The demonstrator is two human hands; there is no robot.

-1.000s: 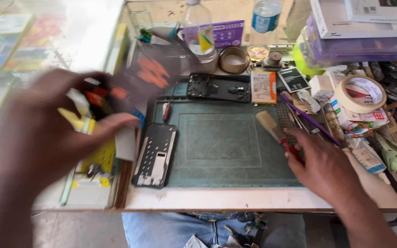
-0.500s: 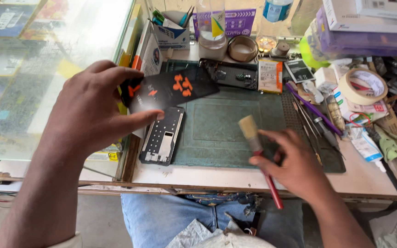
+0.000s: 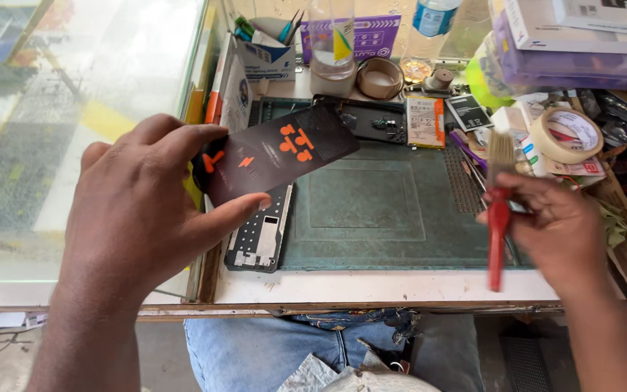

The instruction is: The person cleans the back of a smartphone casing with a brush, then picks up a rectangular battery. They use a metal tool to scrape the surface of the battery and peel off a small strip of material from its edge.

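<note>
A cluttered repair bench (image 3: 400, 287) stands beside a glass display case (image 3: 74, 109), with a dark green work mat (image 3: 379, 210) spread over its middle. Above the mat's left edge, the left hand (image 3: 139, 218) is closed around one flat black panel with orange markings (image 3: 277, 152), thumb beneath and fingers over its near end, so that the panel is lifted clear of the bench and tilted, its printed face up. The right hand (image 3: 560, 232) is wrapped about the red handle of one small brush (image 3: 498, 210), the bristles pointing up and away; the handle is blurred, so the exact finger grip cannot be told. Directly under the panel lies one opened phone frame (image 3: 259, 239), flat on the mat's left edge. Farther back rest a second opened phone body (image 3: 371, 120) and a battery (image 3: 424, 122). To the right sits one roll of masking tape (image 3: 566, 134) among loose tools; two clear bottles (image 3: 332, 36) stand at the back.
</note>
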